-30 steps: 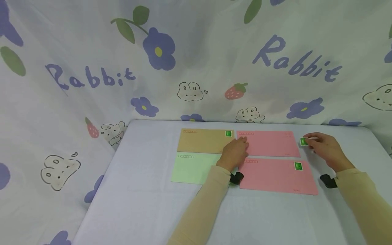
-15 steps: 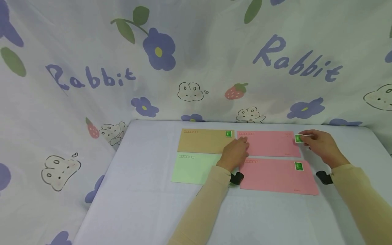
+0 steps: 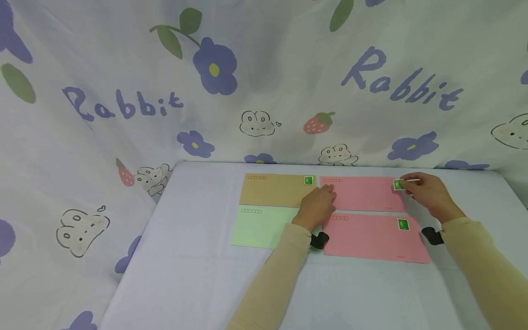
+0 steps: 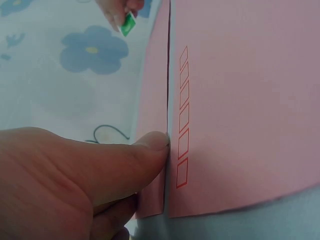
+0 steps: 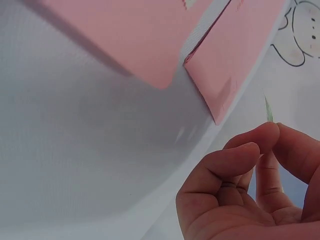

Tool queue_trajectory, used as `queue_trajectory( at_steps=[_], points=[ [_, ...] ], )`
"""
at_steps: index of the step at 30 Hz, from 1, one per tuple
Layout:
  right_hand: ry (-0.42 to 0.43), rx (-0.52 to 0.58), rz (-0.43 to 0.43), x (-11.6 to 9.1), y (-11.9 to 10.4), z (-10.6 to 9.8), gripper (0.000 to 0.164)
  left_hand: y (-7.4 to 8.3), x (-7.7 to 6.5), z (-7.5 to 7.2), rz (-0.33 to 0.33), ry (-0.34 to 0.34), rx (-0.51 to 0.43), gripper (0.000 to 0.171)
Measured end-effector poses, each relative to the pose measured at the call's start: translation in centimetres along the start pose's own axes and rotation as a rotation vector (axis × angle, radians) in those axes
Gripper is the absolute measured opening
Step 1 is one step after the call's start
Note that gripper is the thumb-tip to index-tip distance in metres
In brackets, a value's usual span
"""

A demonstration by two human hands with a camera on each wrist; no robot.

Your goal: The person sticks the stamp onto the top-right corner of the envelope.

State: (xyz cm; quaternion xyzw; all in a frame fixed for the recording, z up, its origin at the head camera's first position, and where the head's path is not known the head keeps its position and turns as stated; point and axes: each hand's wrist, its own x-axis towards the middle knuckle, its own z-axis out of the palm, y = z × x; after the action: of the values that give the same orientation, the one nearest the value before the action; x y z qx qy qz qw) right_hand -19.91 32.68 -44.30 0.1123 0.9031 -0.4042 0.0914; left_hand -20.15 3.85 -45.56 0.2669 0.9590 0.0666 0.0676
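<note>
In the head view my right hand (image 3: 431,195) pinches a small green stamp (image 3: 398,184) between thumb and fingertips. It is over the top right corner of the far pink envelope (image 3: 359,195). The right wrist view shows the stamp (image 5: 268,109) almost edge-on, held apart from the paper. My left hand (image 3: 314,207) rests on the left end of the far pink envelope, fingers extended. Its thumb (image 4: 150,142) lies at the gap between the two pink envelopes. The near pink envelope (image 3: 367,238) has a green stamp (image 3: 403,224) at its upper right.
A tan envelope (image 3: 272,192) with a green stamp (image 3: 308,180) lies at the back left. Before it is a light green envelope (image 3: 255,229), its right part hidden by my left arm. A white cloth covers the table (image 3: 185,266); a printed curtain (image 3: 280,82) hangs behind.
My right hand has moved left with the stamp, from beyond the far pink envelope's right edge to over its top right corner. The left hand has stayed put.
</note>
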Motion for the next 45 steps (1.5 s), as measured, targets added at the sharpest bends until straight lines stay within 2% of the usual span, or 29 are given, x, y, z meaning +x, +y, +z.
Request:
queue_trajectory(
  at_steps=[9, 16, 24, 35, 45],
  points=[
    [-0.025, 0.043, -0.004, 0.3, -0.2, 0.0, 0.056, 0.0, -0.2, -0.1, 0.006, -0.002, 0.002, 0.042],
    [0.000, 0.070, 0.047, 0.6, -0.3, 0.4, 0.056, 0.0, -0.2, -0.1, 0.001, -0.006, -0.011, 0.041],
    [-0.010, 0.076, 0.002, 0.7, -0.6, 0.6, 0.054, -0.2, -0.2, 0.1, 0.015, 0.007, -0.006, 0.041],
    [-0.030, 0.083, 0.026, 1.1, -0.8, 0.8, 0.057, -0.2, -0.1, 0.2, 0.010, 0.005, -0.012, 0.041],
    [-0.058, 0.095, 0.015, 1.3, -1.0, 0.5, 0.057, -0.2, 0.0, 0.1, 0.003, -0.007, 0.006, 0.041]
  ],
)
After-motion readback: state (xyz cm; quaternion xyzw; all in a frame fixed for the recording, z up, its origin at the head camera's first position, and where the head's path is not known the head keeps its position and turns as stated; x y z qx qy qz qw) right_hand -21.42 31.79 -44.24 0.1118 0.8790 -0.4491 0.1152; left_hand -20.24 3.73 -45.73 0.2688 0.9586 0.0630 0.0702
